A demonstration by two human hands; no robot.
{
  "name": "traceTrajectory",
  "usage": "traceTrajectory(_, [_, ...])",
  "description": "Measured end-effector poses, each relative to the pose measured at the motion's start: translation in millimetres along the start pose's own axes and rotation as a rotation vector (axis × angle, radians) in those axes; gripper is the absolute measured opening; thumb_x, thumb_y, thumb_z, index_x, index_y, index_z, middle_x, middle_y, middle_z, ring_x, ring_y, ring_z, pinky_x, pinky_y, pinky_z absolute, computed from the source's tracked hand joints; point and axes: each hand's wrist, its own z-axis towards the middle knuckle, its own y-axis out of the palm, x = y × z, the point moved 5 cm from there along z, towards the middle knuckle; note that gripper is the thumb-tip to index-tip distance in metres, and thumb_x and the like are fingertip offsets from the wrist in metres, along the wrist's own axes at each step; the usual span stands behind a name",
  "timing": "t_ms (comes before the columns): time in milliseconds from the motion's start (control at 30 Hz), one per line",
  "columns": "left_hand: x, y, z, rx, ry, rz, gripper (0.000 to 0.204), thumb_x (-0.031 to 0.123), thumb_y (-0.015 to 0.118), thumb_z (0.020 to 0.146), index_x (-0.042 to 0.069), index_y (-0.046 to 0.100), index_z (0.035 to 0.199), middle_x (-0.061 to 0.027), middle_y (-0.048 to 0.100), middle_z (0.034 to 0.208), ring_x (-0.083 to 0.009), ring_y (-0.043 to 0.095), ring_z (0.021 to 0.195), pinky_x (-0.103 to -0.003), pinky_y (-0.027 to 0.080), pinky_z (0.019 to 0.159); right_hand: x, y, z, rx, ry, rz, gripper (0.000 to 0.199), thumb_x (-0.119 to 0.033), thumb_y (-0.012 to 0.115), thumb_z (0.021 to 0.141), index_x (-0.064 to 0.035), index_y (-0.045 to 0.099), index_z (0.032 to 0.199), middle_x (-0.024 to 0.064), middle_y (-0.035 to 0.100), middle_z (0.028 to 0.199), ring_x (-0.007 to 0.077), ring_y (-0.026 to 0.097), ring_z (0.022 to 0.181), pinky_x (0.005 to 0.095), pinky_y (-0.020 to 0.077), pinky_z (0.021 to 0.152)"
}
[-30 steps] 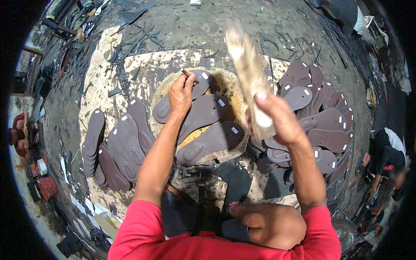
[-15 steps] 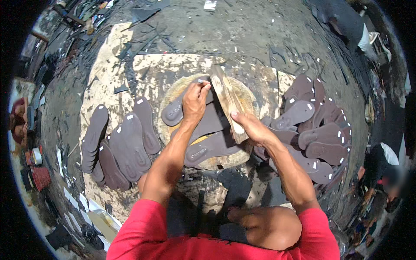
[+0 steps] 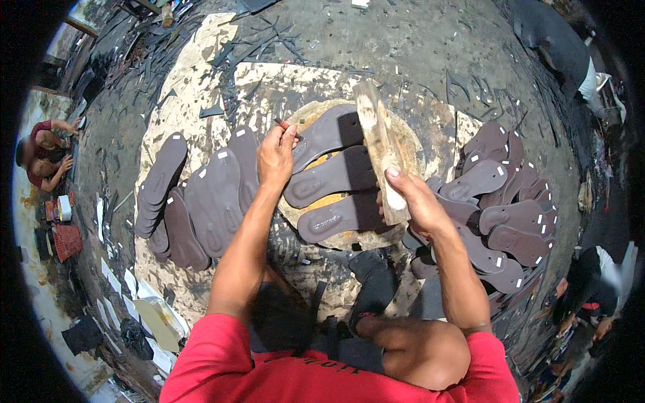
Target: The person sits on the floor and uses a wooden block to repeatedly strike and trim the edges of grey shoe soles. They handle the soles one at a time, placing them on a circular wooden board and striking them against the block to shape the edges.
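Between the bent fingers of my left hand [image 3: 277, 153] is a short, slim, dark punch-like tool [image 3: 279, 123], its end sticking out to the upper left. My right hand [image 3: 420, 201] grips a flat wooden bar [image 3: 377, 127], held raised and tilted above the block's right side. Under both hands a round, yellowish chopping block [image 3: 411, 131] carries three dark brown shoe soles: a far sole [image 3: 328, 133], a middle sole [image 3: 329, 178] and a near sole [image 3: 332, 218]. Their right ends are shaded or hidden by the bar and hand. The left hand is beside the far sole's left end.
Overlapping soles [image 3: 213, 191] lie left of the block, and a larger fanned pile [image 3: 514, 218] lies right. Both have small white tags. A worn pale board [image 3: 175, 94] is underneath. Dark scraps [image 3: 269, 40] litter the floor. Another person [image 3: 47, 151] sits at the far left; a red basket [image 3: 67, 242] is nearby.
My left hand with the slim tool has moved left, off the far sole's toe area. The wooden bar has shifted right relative to the soles, uncovering more of them. The view has shifted too.
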Motion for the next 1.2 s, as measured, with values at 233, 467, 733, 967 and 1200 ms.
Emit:
traceTrajectory(233, [10.1,0.2,-4.2,0.047,0.203,0.159,0.024,0.024,0.063,0.102,0.001,0.071,0.104,-0.0169,0.070,0.090,-0.0323,0.069,0.084,-0.041,0.052,0.076,-180.2,43.9,-68.4,0.294,-0.533,-0.095,0.065,-0.057,0.054,0.100,0.0022,0.056,0.128,0.0116,0.065,0.091,0.0208,0.066,0.077,0.0331,0.0554,0.066])
traceTrajectory(467, [20.1,9.3,-17.5,0.135,0.704,0.274,0.016,0.011,0.067,0.096,-0.002,0.068,0.105,-0.0184,0.065,0.092,-0.0413,0.061,0.090,-0.046,0.049,0.079,-18.6,61.1,40.6,-0.075,-0.096,-0.820,0.059,-0.051,0.058,0.102,0.0071,0.059,0.112,0.0282,0.069,0.110,0.0384,0.067,0.096,0.0408,0.0521,0.091])
traceTrajectory(733, [-5.1,0.8,-11.1,0.245,-0.162,-0.562,0.034,0.032,0.059,0.107,0.001,0.063,0.120,-0.0058,0.067,0.104,-0.0123,0.066,0.094,-0.028,0.060,0.073,32.5,20.6,47.9,-0.149,0.007,-0.200,0.058,-0.046,0.052,0.107,0.0045,0.060,0.134,0.0071,0.067,0.119,0.0153,0.058,0.108,0.0338,0.0455,0.098])
traceTrajectory(967, [4.1,10.1,-30.1,-0.002,-0.097,-0.167,0.029,0.028,0.062,0.106,0.001,0.072,0.109,-0.0062,0.074,0.090,-0.0122,0.072,0.083,-0.027,0.057,0.074,47.5,21.2,42.5,-0.165,0.098,-0.142,0.056,-0.045,0.051,0.108,0.0030,0.061,0.134,0.0077,0.067,0.124,0.0150,0.059,0.110,0.0346,0.0448,0.100])
traceTrajectory(1200, [19.1,10.9,-30.2,-0.020,0.150,0.089,0.022,0.023,0.066,0.101,0.002,0.072,0.106,-0.0125,0.075,0.089,-0.0202,0.073,0.079,-0.034,0.056,0.073,-123.1,40.0,-20.4,0.018,-0.184,-0.090,0.051,-0.047,0.060,0.101,0.0022,0.063,0.116,0.0114,0.070,0.086,0.0192,0.069,0.069,0.0336,0.0569,0.061])
